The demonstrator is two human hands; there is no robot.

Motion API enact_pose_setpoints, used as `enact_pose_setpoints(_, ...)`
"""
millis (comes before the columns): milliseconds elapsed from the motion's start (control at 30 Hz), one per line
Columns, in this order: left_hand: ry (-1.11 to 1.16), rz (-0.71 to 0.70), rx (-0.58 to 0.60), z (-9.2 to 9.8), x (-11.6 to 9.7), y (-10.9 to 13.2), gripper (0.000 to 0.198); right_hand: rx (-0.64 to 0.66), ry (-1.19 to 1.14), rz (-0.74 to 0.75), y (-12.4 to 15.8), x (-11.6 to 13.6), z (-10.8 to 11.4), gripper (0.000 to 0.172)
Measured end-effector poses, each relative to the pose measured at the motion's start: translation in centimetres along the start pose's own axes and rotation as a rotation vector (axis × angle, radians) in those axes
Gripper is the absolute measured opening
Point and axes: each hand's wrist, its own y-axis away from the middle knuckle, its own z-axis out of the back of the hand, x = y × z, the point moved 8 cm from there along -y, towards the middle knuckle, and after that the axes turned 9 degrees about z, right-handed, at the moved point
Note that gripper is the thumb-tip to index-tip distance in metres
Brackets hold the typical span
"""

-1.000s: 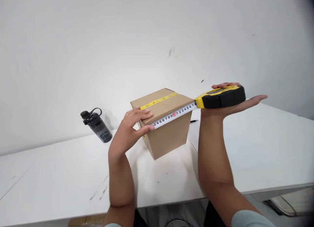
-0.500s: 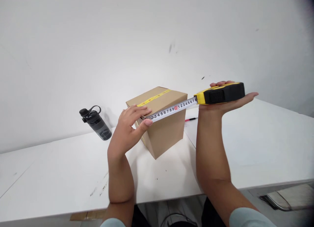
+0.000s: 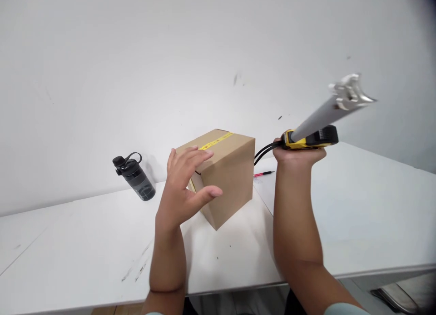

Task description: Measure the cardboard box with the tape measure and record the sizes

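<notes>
A brown cardboard box (image 3: 231, 183) sealed with yellow tape stands on the white table (image 3: 357, 206). My left hand (image 3: 185, 187) hovers open at the box's near left corner, fingers spread over its top edge, holding nothing. My right hand (image 3: 296, 156) is closed around a yellow and black tape measure (image 3: 311, 138), held in the air to the right of the box. A stretch of its blade (image 3: 327, 110) sticks up and to the right, ending in the metal hook. A black wrist strap dangles from the case towards the box.
A dark water bottle (image 3: 134, 176) lies tilted on the table at the left, near the white wall. A red pen (image 3: 263, 173) lies on the table behind the box's right side. The table's near edge runs just in front of my forearms.
My left hand let go of the tape's end and opened. The blade left the box top and now points up and right. My right hand closed round the case.
</notes>
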Motion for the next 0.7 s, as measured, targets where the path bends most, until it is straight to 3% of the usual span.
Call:
enact_pose_setpoints(100,-0.023,0.017,0.032,-0.7,0.1,-0.2,0.069,-0.111,-0.096,-0.006,1.7,0.6,-1.0,0.029)
enact_pose_setpoints(200,-0.062,0.04,0.041,-1.3,0.5,-0.7,0.06,-0.071,-0.131,0.028,4.0,1.7,-3.3,0.03)
enact_pose_setpoints(300,-0.056,0.03,0.049,-2.2,0.4,-1.0,0.06,0.091,-0.061,0.112,6.8,3.4,-5.8,0.043)
enact_pose_setpoints(433,-0.032,-0.012,0.117,-4.2,-0.2,-1.1,0.082,0.403,0.117,0.181,12.0,5.3,-9.1,0.073)
enact_pose_setpoints(533,0.02,-0.038,0.063,-4.2,0.0,-1.3,0.087,0.512,0.137,0.173,16.0,6.1,-11.0,0.067)
enact_pose_setpoints(700,0.18,-0.267,-0.057,-2.0,-0.5,-1.0,0.057,0.584,0.072,0.095,19.7,5.5,-13.3,0.061)
